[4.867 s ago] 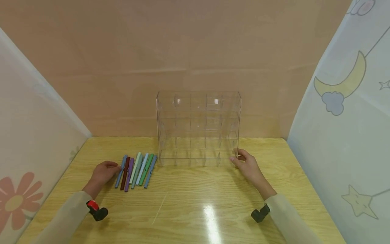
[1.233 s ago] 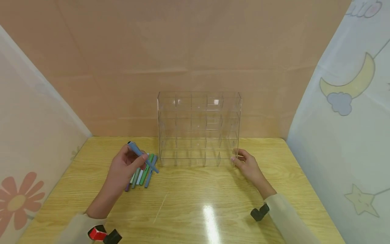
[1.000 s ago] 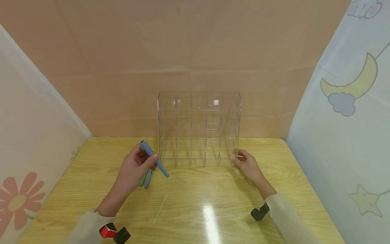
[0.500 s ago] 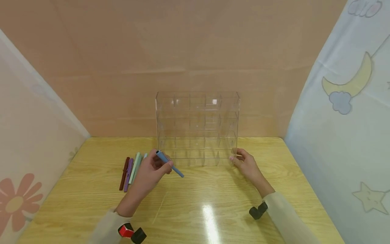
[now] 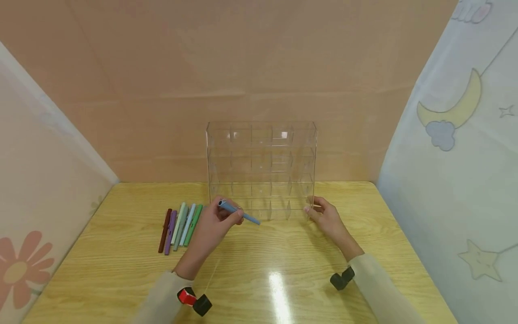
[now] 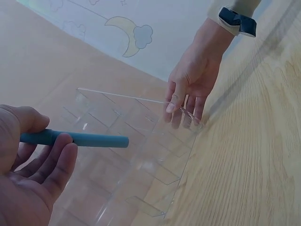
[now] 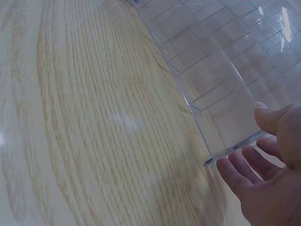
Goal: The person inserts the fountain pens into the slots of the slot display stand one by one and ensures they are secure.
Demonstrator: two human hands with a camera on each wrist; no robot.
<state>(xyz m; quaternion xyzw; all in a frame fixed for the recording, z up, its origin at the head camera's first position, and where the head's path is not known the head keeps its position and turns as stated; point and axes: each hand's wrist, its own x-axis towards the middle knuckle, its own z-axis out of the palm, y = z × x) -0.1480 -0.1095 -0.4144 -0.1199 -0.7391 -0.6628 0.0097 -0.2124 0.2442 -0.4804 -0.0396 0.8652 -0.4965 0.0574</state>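
My left hand point(image 5: 211, 228) pinches a blue pen point(image 5: 250, 218) between thumb and fingers, in front of the lower left part of a clear plastic rack point(image 5: 261, 180). The pen slants, its far end pointing right; in the left wrist view its plain barrel point(image 6: 101, 140) sticks out past the fingertips. The rack stands upright on the table, divided into small compartments in several tiers. At its lower right corner my right hand point(image 5: 329, 221) holds the side panel, the thumb in front and the fingers around the outside, as the right wrist view also shows.
Left of the rack, several pens lie side by side on the wooden table point(image 5: 251, 279): a dark red pen point(image 5: 165, 230), a purple pen point(image 5: 171, 232), pale ones and a green pen point(image 5: 193, 225). My left hand covers the spot right of them. An orange-brown backdrop point(image 5: 259, 67) rises behind the rack.
My left hand has taken the blue pen from the row's left end, lifted it and carried it right, to the rack's front. My right hand has stayed at the rack's corner.
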